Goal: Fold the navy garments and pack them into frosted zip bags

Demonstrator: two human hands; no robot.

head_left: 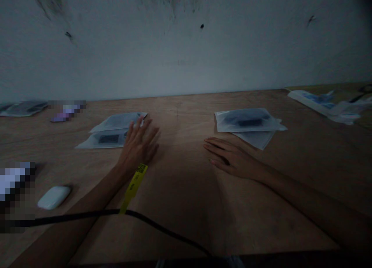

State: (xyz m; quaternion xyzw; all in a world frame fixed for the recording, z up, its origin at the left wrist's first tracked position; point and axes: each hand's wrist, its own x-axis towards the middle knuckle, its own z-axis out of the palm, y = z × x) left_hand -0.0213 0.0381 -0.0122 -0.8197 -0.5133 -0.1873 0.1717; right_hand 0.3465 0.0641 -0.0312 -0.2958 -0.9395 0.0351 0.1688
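Observation:
My left hand (139, 144) is open with spread fingers, its tips slightly blurred, at the right end of two overlapping frosted bags (112, 122) with dark items inside. Whether it touches them I cannot tell. My right hand (228, 156) lies open on the wooden table (180, 175), palm down and holding nothing. Just beyond it are more frosted bags (241, 120), one on top of another, with a dark item showing through.
A black cable (162, 227) with a yellow tag (135, 186) crosses in front. At left are a white case (54, 197), blurred-out objects and another bag (24, 108). White and blue plastic packaging (322, 105) lies at the back right, before the wall (180, 47).

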